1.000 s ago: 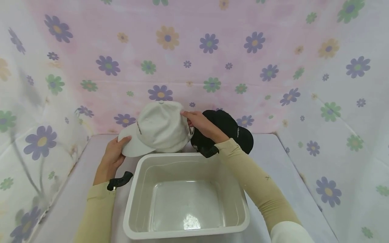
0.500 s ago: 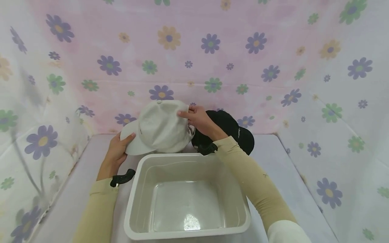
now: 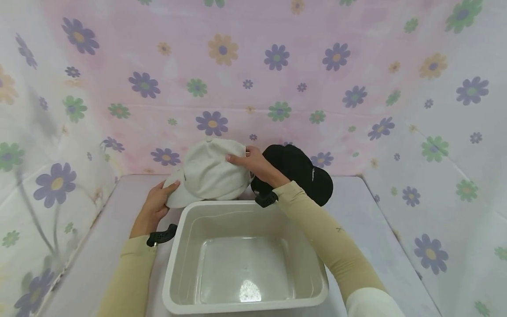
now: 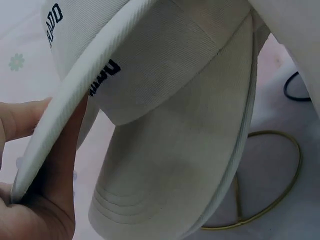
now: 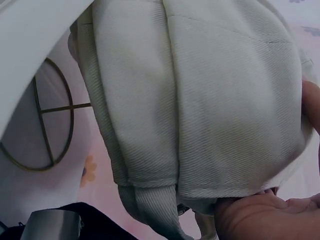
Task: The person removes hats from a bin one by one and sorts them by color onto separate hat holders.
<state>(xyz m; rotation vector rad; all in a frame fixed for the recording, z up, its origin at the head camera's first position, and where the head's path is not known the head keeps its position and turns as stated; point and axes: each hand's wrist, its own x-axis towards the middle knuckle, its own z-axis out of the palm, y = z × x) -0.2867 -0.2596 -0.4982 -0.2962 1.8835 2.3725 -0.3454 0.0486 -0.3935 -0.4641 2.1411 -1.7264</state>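
Note:
In the head view, an off-white baseball cap is held behind the tub, its brim to the left. My left hand pinches that brim, thumb on top. My right hand grips the back of the crown, thumb on the near side. The left wrist view shows a second off-white brim beneath the held brim, with dark lettering on both fronts, so two caps are nested. Layered crowns and a back strap show in the right wrist view, the right fingers at the lower edge.
A black cap stands just right of the off-white caps, partly behind the right hand. An off-white plastic tub sits in front, under the right forearm. Gold wire rings show below the caps. Flower-printed cloth forms the walls.
The off-white cap is lower than half a second ago, and its brim has shifted slightly right with the left hand. The right hand has come down with it, still gripping.

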